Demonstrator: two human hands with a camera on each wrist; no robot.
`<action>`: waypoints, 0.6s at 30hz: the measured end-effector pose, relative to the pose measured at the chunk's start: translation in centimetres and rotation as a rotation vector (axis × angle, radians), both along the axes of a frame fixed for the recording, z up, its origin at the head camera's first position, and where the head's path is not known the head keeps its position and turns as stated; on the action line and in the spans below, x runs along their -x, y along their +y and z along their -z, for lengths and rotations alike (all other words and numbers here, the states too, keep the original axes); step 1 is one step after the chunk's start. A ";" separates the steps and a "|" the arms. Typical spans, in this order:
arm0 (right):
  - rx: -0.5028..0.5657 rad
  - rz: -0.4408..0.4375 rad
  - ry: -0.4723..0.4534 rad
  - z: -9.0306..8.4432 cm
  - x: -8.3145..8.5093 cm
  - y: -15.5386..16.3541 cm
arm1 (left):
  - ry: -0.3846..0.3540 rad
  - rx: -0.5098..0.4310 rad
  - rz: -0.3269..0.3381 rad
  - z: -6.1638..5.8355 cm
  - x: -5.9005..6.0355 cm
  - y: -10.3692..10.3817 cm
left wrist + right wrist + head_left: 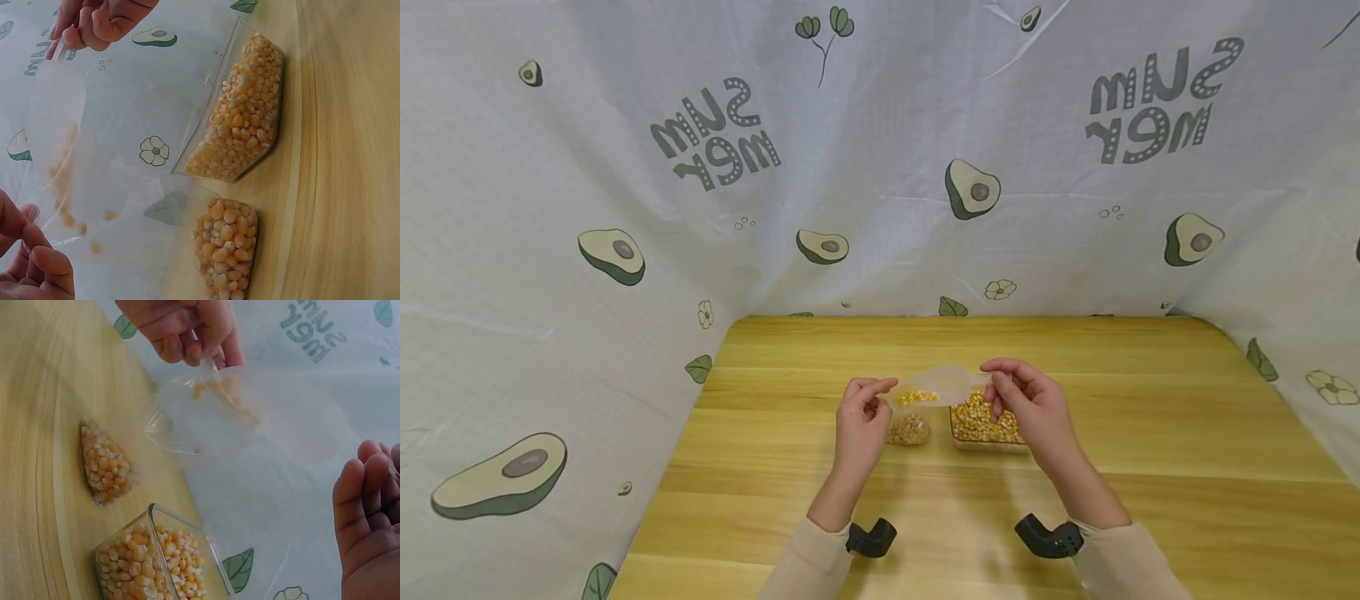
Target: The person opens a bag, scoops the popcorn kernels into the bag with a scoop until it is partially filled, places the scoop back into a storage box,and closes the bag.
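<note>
A translucent white scoop point(951, 385) bears some yellow corn kernels point(919, 397) towards its lip. My right hand point(1033, 404) grips its handle. The lip end lies at the mouth of a clear plastic bag point(908, 429), whose rim my left hand point(862, 421) pinches between thumb and fingers. Kernels fill the bag's bottom, which sits on the table. In the left wrist view, a few kernels point(95, 247) show beyond the scoop's lip, within the bag's film. Right of the bag stands a clear rectangular container point(988, 447) of corn kernels, partly behind my right hand.
The wooden table point(760, 467) spreads out around the bag and container. A white curtain point(880, 167) printed with avocados, leaves and lettering hangs at the back and sides. Each wrist carries a black strapped device point(872, 539) near a beige sleeve point(812, 562).
</note>
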State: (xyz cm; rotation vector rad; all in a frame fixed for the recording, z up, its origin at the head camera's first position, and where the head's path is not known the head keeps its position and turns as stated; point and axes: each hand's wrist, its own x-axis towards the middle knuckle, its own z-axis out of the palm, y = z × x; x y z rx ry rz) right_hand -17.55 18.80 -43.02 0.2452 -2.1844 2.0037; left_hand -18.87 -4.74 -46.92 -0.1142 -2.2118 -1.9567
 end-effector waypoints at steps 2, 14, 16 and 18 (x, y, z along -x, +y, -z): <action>0.000 0.002 0.003 -0.1 0.0 -0.1 | 0.001 0.002 0.001 0.0 0.0 0.0; -0.034 0.026 0.049 0.2 -0.1 0.0 | -0.005 -0.003 0.008 0.1 0.0 0.0; -0.044 0.031 0.061 0.3 0.0 0.1 | -0.006 -0.002 0.012 0.1 -0.1 0.0; -0.057 0.037 0.069 0.4 0.0 0.2 | -0.005 -0.003 0.013 0.1 -0.1 0.0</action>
